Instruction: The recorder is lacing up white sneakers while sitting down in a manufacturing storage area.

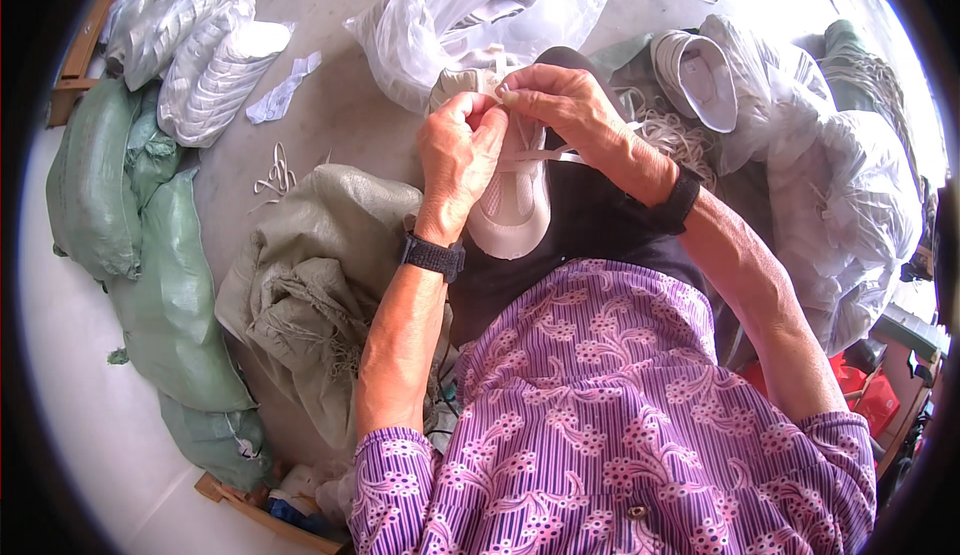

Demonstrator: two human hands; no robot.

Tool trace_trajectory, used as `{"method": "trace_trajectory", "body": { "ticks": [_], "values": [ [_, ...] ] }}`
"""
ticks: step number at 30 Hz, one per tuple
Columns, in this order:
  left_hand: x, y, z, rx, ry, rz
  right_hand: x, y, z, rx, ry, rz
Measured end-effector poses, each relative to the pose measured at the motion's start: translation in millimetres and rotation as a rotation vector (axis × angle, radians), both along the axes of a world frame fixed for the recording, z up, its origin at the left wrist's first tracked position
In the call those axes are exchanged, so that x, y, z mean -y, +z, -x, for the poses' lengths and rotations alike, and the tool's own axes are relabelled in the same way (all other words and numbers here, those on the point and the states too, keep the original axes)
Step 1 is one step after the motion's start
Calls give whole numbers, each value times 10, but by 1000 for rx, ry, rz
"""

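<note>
A cream sneaker [512, 223] rests on my dark-clothed lap, its toe pointing toward me. A pale shoelace [535, 156] crosses its upper and trails off to the right under my right hand. My left hand [462, 150] is closed in a pinch at the left side of the shoe's lacing. From the right, my right hand [570, 105] pinches the lace near the tongue, its fingertips almost touching those of the left. The exact bit of lace between the left fingers is hidden.
Beyond the shoe lies a clear plastic bag [400, 30] with something pale inside. Stacked white shoe parts [215, 80] and green sacks [175, 295] line the left. A crumpled tan sack [310, 285] sits nearer. At right are loose laces [680, 135], a white shoe [697, 80] and bulging plastic bags [845, 205].
</note>
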State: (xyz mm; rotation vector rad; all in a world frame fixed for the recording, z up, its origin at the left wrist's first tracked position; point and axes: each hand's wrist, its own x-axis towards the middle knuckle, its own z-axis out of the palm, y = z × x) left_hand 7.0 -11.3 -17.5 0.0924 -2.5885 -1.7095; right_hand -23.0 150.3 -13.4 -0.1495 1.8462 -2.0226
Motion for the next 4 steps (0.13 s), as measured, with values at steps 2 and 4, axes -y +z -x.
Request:
{"method": "trace_trajectory", "body": {
  "ticks": [2, 4],
  "values": [
    [9, -57, -2, -3, 0, -75, -1, 60, -4, -51, 39, -111],
    [27, -71, -20, 0, -6, -185, 10, 18, 8, -99, 54, -124]
  ]
}}
